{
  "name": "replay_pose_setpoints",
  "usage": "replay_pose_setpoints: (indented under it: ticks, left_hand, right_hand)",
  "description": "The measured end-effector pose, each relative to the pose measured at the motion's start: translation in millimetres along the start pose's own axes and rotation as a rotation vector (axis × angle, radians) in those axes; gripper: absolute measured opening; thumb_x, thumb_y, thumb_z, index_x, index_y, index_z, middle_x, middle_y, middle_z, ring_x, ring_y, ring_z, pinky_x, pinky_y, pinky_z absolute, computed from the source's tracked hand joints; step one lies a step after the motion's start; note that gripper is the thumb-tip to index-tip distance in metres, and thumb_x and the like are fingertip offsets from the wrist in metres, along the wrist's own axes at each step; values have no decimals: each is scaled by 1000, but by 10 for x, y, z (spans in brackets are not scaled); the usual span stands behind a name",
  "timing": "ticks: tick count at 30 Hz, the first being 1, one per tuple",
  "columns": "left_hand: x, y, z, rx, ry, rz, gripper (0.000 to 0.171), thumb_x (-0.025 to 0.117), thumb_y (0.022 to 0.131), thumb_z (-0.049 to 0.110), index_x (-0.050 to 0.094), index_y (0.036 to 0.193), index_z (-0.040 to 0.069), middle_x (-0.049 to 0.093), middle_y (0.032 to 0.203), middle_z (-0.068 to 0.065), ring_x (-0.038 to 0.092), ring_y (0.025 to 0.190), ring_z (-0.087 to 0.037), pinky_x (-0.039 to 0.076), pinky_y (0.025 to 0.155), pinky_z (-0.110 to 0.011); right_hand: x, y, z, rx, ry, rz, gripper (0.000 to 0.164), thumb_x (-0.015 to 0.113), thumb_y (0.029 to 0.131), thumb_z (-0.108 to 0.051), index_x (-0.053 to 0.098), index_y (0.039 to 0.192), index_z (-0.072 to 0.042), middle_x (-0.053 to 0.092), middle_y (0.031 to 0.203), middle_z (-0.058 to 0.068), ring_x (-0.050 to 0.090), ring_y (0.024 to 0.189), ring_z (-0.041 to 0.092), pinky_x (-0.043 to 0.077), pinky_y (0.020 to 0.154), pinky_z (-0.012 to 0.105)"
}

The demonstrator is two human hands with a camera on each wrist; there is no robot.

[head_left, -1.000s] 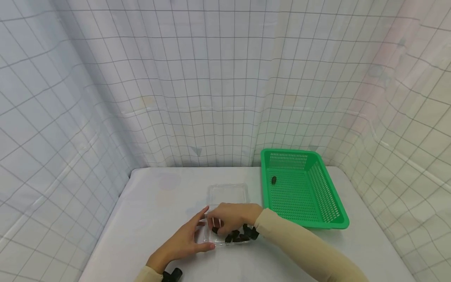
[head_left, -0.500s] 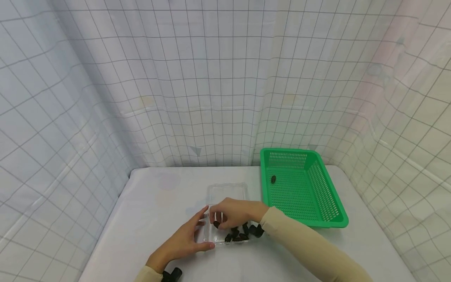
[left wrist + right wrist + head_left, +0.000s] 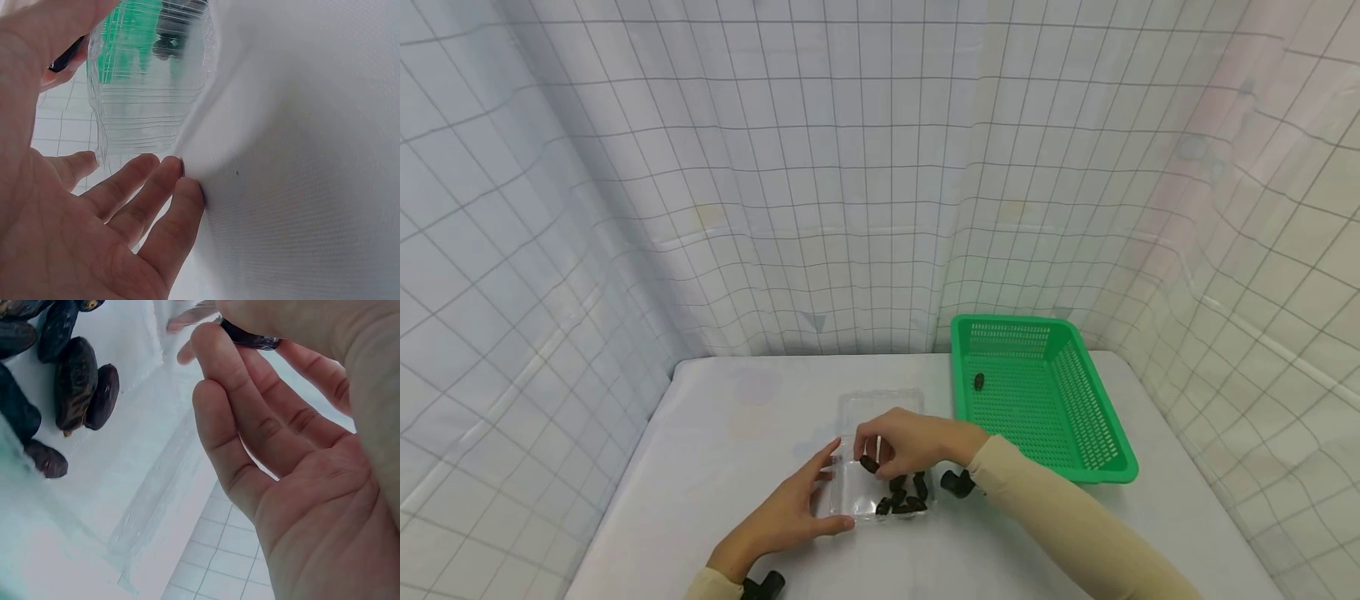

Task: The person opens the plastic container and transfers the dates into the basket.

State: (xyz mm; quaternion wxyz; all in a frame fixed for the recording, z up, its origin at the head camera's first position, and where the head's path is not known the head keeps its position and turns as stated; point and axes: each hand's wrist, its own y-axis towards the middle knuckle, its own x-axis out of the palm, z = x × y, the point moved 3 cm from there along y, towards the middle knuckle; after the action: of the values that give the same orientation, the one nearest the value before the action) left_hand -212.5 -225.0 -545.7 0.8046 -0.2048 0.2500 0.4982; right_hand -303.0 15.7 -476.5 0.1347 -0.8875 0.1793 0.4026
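Note:
My right hand [image 3: 910,440] pinches a dark wrinkled date [image 3: 869,464] between thumb and fingers, just above a clear plastic clamshell box [image 3: 852,497]. The right wrist view shows that held date [image 3: 253,337] partly covered by the thumb. Inside the box lie several more dates [image 3: 76,384], gathered toward its near right side. At the box's left side is my left hand [image 3: 793,508], fingers extended and thumb near the front corner. Up close in the left wrist view, the left fingertips [image 3: 170,167] rest by the ribbed box wall [image 3: 140,122].
The box's clear lid [image 3: 880,402] lies folded back on the white table [image 3: 737,433]. To the right stands a green plastic basket [image 3: 1022,408] with a single date [image 3: 979,382] inside. Gridded white curtains [image 3: 820,208] enclose the table at the back and sides.
My right hand has lifted the date from the box floor and moved slightly up and to the right with it. The left hand stays at the box's side.

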Motion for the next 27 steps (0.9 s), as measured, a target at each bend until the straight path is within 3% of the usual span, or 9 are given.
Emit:
replay_pose_setpoints:
  ticks: [13,27]
  left_hand:
    - [-15,-9,33,-19,8,4,126,100,93,44,22,188,14,47,181,-25,62,157,-47,55,126,-67]
    - [-27,15,56,-35,32,34,117,95,97,47,26,186,14,50,179,-23,65,154,-43,58,123,-65]
  right_hand:
    - [-161,-216,73,19,8,96,32,89,103,-6,77,129,-20,81,112,-6,75,97,-4,65,94,20]
    - [-379,-444,207,20,-24,168,31,90,102,-9,77,131,-11,83,119,0,76,99,-1,67,97,25]
